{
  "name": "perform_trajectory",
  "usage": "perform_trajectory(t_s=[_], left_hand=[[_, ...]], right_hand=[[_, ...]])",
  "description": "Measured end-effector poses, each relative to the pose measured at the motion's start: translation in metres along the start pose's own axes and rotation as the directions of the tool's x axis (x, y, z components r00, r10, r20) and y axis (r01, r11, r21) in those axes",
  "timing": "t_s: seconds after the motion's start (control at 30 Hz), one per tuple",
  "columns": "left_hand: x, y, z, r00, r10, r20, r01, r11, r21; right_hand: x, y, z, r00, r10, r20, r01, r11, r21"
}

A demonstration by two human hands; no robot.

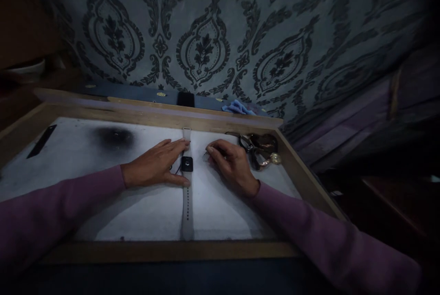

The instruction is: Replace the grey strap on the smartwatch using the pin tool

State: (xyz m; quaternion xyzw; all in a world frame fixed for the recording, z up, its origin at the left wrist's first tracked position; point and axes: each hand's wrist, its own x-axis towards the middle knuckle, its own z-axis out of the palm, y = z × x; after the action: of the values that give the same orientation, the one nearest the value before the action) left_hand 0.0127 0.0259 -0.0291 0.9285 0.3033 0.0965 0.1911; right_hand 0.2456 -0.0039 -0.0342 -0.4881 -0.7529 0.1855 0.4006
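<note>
A smartwatch (187, 164) with a dark square face lies on the white bottom of a shallow wooden tray (165, 253). Its pale strap (187, 208) is stretched out straight, with a row of holes on the near half. My left hand (156, 164) rests over the watch from the left, fingers apart, the fingertips and thumb on the strap above and below the face. To the right of the watch, my right hand (231, 162) is closed in a pinch. Something thin shows at its fingertips, too small and dim to name.
Several watches (263, 148) are heaped in the tray's far right corner. A dark flat strip (41, 141) lies at the left, near a black smudge (115, 137). Behind the tray's far rim are a blue cloth (239, 107) and a black object (186, 99), before a patterned wall covering (202, 47).
</note>
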Motion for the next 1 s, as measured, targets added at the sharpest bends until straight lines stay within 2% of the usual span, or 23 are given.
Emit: perform_trajectory(t_s=[0.1,0.2,0.3,0.43,0.5,0.57,0.67,0.8,0.9,1.0], left_hand=[[0.0001,-0.0002,-0.0009,1.000,0.001,-0.005,-0.001,1.000,0.000],[-0.0002,-0.0016,0.0001,1.000,0.001,-0.005,-0.001,1.000,0.003],[-0.0006,-0.0035,0.0020,1.000,0.002,-0.016,-0.002,1.000,-0.008],[-0.0003,-0.0051,0.0038,1.000,0.003,-0.021,-0.003,1.000,-0.003],[-0.0001,-0.0048,0.0038,1.000,0.001,-0.023,-0.001,1.000,0.001],[0.0000,-0.0040,0.0033,1.000,-0.005,-0.019,0.005,1.000,0.000],[-0.0001,-0.0026,0.0026,1.000,-0.008,-0.006,0.007,1.000,-0.011],[-0.0002,-0.0025,0.0030,1.000,-0.012,-0.004,0.012,1.000,-0.017],[-0.0001,-0.0027,0.0032,1.000,-0.020,0.011,0.020,0.999,-0.028],[-0.0003,-0.0026,0.0029,0.999,-0.029,0.015,0.029,0.999,-0.040]], right_hand=[[0.0003,-0.0011,-0.0013,0.999,-0.042,-0.030,0.041,0.998,-0.042],[-0.0002,-0.0003,0.0002,0.995,-0.097,0.021,0.098,0.994,-0.045],[0.0003,0.0001,0.0005,0.995,-0.095,0.040,0.096,0.995,-0.027],[0.0007,-0.0009,-0.0015,0.994,-0.101,-0.033,0.099,0.994,-0.056],[0.0001,-0.0011,-0.0012,0.993,-0.114,0.013,0.114,0.992,-0.055],[-0.0006,-0.0013,-0.0003,0.993,-0.110,0.043,0.112,0.993,-0.040],[-0.0011,-0.0021,0.0005,0.996,-0.088,-0.013,0.088,0.995,-0.052],[-0.0015,-0.0027,0.0010,0.994,-0.096,0.056,0.099,0.994,-0.043],[-0.0017,-0.0024,0.0022,0.997,-0.075,0.021,0.076,0.996,-0.048],[-0.0017,-0.0029,0.0033,0.997,-0.032,0.068,0.034,0.999,-0.025]])
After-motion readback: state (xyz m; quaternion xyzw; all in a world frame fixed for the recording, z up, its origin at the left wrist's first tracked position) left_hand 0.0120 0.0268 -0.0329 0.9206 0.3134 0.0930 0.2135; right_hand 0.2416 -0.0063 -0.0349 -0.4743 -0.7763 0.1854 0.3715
